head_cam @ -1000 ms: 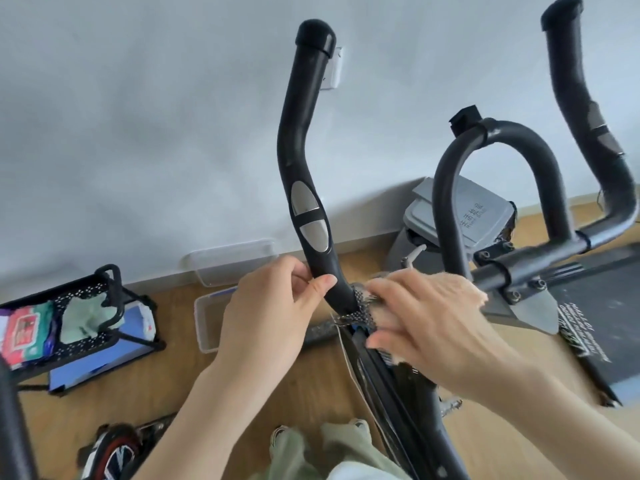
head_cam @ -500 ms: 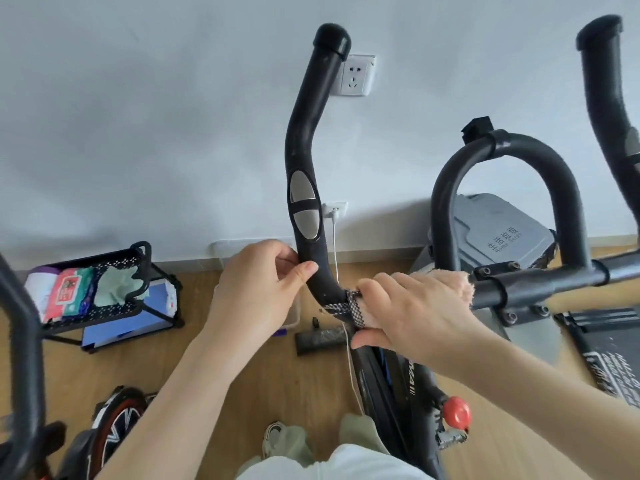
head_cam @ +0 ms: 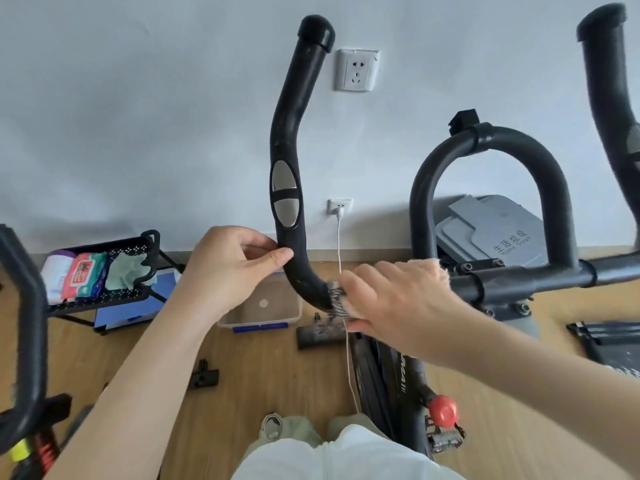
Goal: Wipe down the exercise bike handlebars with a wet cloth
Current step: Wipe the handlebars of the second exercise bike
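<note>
Gripping handlebar (head_cam: pixel 289 140) w/ cloth (head_cam: pixel 336 299) (R hand (head_cam: pixel 394 299)).

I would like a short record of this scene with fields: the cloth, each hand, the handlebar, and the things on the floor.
cloth: checked cloth, wrapped on the bar at the bottom of the bend
right hand: right hand closed over the cloth
left hand: left hand pinching the left handlebar just below its silver sensor pads
floor: clear plastic box, black rack with wipes, grey bin
wall: socket, white cable plugged in lower down
</note>
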